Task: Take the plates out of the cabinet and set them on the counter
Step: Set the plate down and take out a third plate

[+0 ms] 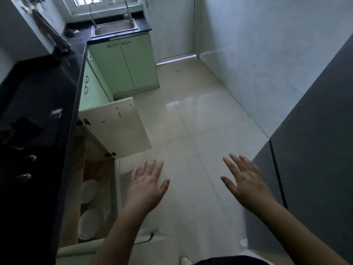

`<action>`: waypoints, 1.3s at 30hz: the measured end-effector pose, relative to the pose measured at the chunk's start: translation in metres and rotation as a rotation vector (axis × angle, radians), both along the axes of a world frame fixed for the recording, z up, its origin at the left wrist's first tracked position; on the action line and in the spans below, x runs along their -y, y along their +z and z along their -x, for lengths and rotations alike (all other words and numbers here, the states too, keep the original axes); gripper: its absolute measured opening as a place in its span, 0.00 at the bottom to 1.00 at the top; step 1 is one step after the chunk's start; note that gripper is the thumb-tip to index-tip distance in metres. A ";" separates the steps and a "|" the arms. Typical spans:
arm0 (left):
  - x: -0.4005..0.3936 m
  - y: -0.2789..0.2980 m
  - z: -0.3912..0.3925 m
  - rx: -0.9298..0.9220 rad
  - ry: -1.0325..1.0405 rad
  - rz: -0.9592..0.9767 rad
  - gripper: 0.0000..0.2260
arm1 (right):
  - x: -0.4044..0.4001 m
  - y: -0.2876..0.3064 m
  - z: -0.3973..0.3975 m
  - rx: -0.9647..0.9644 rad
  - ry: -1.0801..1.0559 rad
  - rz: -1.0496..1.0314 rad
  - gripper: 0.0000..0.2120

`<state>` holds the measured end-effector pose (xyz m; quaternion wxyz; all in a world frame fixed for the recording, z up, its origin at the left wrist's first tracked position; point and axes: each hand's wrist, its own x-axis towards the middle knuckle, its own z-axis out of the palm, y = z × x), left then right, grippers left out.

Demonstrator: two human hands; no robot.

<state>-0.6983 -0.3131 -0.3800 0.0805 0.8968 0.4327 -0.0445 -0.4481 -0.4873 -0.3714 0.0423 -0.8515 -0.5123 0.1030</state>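
Both my hands hang over the pale glossy tiled floor holding nothing: my left hand with fingers spread and straight just beside the open cabinet, my right hand likewise flat and splayed, well apart from it. The round white plates lie inside the open wood-lined lower cabinet, under the front edge of the black glossy worktop, whose cream door stands swung out.

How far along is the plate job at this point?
Done: the cabinet door is open, exposing white plates inside. In hand: nothing; the left hand and right hand hover open above the floor. Left: every plate seen is in the cabinet; none shows on the dark counter, so all lifting and placing remains.
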 end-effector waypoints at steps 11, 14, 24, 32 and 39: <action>-0.064 -0.022 -0.091 -0.018 -0.025 0.024 0.29 | -0.039 -0.023 -0.079 -0.069 -0.084 0.014 0.29; -0.081 -0.030 -0.116 -0.043 0.009 0.012 0.29 | -0.072 -0.034 -0.116 -0.105 -0.044 0.020 0.29; -0.125 -0.002 -0.171 -0.005 0.264 -0.036 0.28 | -0.223 0.003 -0.219 -0.095 0.222 -0.085 0.30; -0.152 0.002 -0.147 -0.035 0.435 -0.018 0.29 | -0.306 0.000 -0.195 -0.114 0.420 -0.070 0.30; -0.223 0.000 -0.081 0.037 0.647 -0.037 0.30 | -0.393 0.000 -0.153 -0.074 0.586 -0.034 0.30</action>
